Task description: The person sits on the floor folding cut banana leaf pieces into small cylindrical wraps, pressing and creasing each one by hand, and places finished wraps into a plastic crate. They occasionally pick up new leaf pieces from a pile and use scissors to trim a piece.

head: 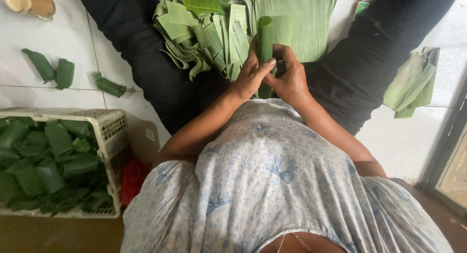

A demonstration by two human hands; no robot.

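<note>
Where the two hands meet above the lap, a rolled leaf (265,36) is held upright as a green tube, its lower end hidden between them. The left hand (250,77) is wrapped against the tube's left side with the thumb laid across its front, and the right hand (290,77) is closed on it from the right — both sets of fingers are curled snugly round the roll, not spread. The leaf is judged to be very light, thin and springy: it is likely to uncurl if released, and to split along its fine parallel ribs if pinched hard or bent across them. A broad, gentle hold low on the tube, with the overlapping edge pressed down by a thumb, would seem the safest place to grip. Its surface looks smooth and slightly waxy, so some slipperiness is to be expected.

Just beyond the hands, a pile of cut leaf strips (204,34) lies loosely folded beside flat leaf sheets (301,19) — all matte green and ribbed. On the white tiled floor (63,92) a few small folded leaf parcels (57,70) are scattered, and a white plastic crate (109,131) with a lattice wall is filled with darker folded parcels. More folded leaves (412,83) lie at the right.
</note>
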